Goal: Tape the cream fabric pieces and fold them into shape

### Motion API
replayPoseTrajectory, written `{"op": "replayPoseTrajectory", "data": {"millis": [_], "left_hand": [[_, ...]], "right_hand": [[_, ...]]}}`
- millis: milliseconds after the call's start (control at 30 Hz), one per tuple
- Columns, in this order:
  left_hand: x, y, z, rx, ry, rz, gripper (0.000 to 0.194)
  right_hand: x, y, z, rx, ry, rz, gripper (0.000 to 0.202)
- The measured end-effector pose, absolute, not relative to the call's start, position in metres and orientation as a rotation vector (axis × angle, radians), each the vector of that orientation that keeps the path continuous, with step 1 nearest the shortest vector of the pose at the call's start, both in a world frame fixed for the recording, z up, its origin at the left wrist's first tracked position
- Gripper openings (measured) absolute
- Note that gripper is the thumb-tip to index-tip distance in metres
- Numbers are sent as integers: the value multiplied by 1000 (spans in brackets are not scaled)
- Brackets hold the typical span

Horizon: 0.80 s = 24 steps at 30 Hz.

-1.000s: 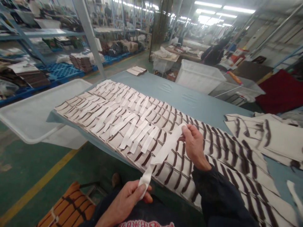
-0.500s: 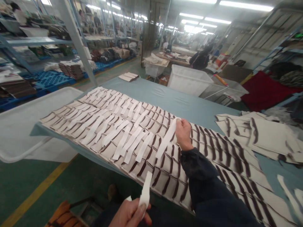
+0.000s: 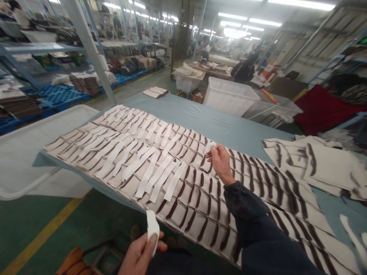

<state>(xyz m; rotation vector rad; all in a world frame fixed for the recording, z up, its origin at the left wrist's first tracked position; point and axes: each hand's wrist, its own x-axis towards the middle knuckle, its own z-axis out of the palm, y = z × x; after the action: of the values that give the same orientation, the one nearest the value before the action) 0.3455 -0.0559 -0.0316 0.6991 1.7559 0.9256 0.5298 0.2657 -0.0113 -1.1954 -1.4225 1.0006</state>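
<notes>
Clearly, the two hands work apart. Near the body, the left hand (image 3: 141, 250) pinches a short white strip (image 3: 153, 226) between thumb and fingers, its free end pointing up, probably gripped low so that end is easy to reach. Farther out and to the right, the right hand (image 3: 221, 163) has its fingertips closed on a white piece (image 3: 210, 147) over the cream panels (image 3: 187, 191); whether the piece touches them cannot be told. Those panels lie in overlapping rows beneath and around the right hand, seemingly staggered so each dark edge shows. Left of the right hand and beyond the left one, loose strips (image 3: 175, 182) lie slantwise across the rows, presumably spaced to keep them separate. Under everything, the blue-green table cover (image 3: 200, 112) runs past the right hand.
</notes>
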Motion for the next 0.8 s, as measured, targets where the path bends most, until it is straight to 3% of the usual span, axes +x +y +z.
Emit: {"op": "replayPoseTrajectory", "data": {"millis": [200, 367, 800], "left_hand": [[341, -57, -39, 567, 1762, 986, 61], [341, -57, -39, 545, 1747, 1032, 69], [334, -70, -50, 449, 1671, 1037, 78]], "right_hand": [[533, 249, -25, -1187, -1443, 1039, 46], [534, 229, -40, -1176, -1493, 1018, 43], [541, 128, -90, -921, -2193, 712, 16]]}}
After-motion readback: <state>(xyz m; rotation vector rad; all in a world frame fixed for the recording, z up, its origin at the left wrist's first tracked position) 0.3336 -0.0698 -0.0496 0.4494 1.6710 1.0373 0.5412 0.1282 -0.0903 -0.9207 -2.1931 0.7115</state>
